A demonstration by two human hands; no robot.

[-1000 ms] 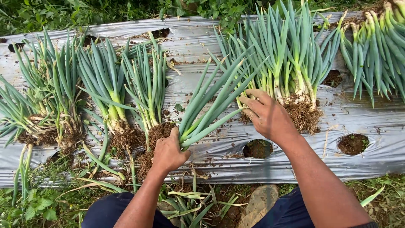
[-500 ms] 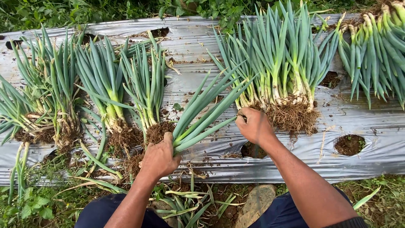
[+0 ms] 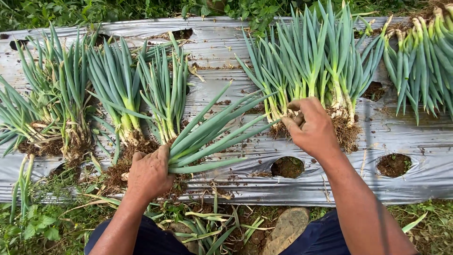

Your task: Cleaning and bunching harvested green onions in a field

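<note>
The left hand (image 3: 150, 174) is closed around the root end of a bunch of green onions (image 3: 212, 134). The bunch lies tilted, its leaves fanning up and to the right across the silver plastic sheet (image 3: 226, 56). The gripped end sits low on the sheet, just beside a clump of soil and roots.

The right hand (image 3: 311, 127) rests at the base of a larger clump (image 3: 311, 61) lying on the sheet. Its fingers are curled against the white stems where they meet the roots; whether they actually grip a stem cannot be told.

A planting hole (image 3: 288, 166) with bare soil lies between the two hands, below the right hand. A second hole (image 3: 394, 164) lies further right.

Left of the held bunch, several more clumps (image 3: 118, 89) lie side by side, roots toward the person. Another clump (image 3: 420, 56) lies at the right edge.

A stone (image 3: 287, 229) sits in the grass below the sheet, between the person's knees
</note>
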